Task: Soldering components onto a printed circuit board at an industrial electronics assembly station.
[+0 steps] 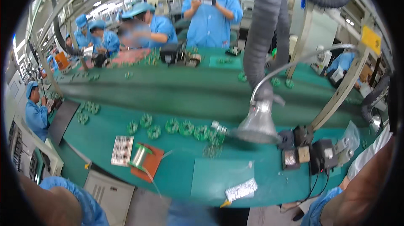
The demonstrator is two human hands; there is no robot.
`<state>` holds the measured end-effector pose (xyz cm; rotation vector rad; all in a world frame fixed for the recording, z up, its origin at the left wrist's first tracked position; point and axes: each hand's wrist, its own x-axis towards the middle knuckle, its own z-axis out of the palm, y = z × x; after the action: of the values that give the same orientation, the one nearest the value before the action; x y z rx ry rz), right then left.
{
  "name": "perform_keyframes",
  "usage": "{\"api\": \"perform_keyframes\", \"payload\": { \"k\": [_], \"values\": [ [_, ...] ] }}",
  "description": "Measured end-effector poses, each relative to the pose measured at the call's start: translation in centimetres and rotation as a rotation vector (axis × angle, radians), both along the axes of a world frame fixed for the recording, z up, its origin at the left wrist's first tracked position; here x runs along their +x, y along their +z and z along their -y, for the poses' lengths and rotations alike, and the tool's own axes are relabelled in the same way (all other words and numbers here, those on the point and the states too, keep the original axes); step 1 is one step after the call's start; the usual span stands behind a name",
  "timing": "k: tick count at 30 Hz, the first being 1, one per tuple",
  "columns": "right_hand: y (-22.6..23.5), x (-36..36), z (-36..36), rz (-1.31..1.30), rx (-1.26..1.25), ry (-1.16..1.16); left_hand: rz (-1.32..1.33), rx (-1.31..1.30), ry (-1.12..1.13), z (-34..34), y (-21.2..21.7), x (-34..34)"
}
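While blue, gathered cuffs are framing the lower corners of the head view, the left forearm (54, 205) and the right forearm (362, 188) are flanking the counter (97, 137), but the left hand and right hand are lying outside the frame, so I cannot tell whether either grip is apart, together or clamped on anything. Toward the left forearm, a wire spool (140, 155) is resting on a flat orange-brown plate (153, 167), probably so that its thin, pale strand is running off freely; just beside it, a white card (122, 150) with brown figures is lying flat, seemingly for easy viewing. Beyond them, ring-shaped circuit boards (186, 128), green and scalloped, are sitting in a loose row, apparently within reach. Over the counter, a shiny, flared metal hood (258, 125) is hanging from a ribbed grey duct (261, 32), presumably for drawing off fumes. Near the right forearm, a black control box (324, 154) is standing beside a crinkled, clear plastic bag (351, 135), its cables drooping over the front edge, while a speckled white packet (241, 189) is lying askew on a thin, smooth mat (210, 184).
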<state>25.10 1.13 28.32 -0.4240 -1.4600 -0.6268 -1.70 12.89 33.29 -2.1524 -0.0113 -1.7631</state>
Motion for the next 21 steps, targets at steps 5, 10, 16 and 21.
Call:
{"api": "perform_keyframes", "payload": {
  "k": [5,10,16,21],
  "values": [
    [-5.6,-3.1,1.5,-0.144,-0.239,-0.040,-0.106,-0.240,0.068,0.4,-5.0,-2.1],
    [-6.3,-4.2,6.4,-0.251,-0.521,-0.057,-0.204,-0.512,0.168,4.1,-6.8,-1.9],
    [-13.1,-3.3,6.4,-0.337,-0.692,0.012,-0.731,-0.842,0.058,-10.0,-23.1,5.7],
    [-24.6,-1.5,11.4,-0.455,-1.142,-0.223,-1.331,-1.001,0.250,-12.5,-26.7,12.9]
  ]
}}
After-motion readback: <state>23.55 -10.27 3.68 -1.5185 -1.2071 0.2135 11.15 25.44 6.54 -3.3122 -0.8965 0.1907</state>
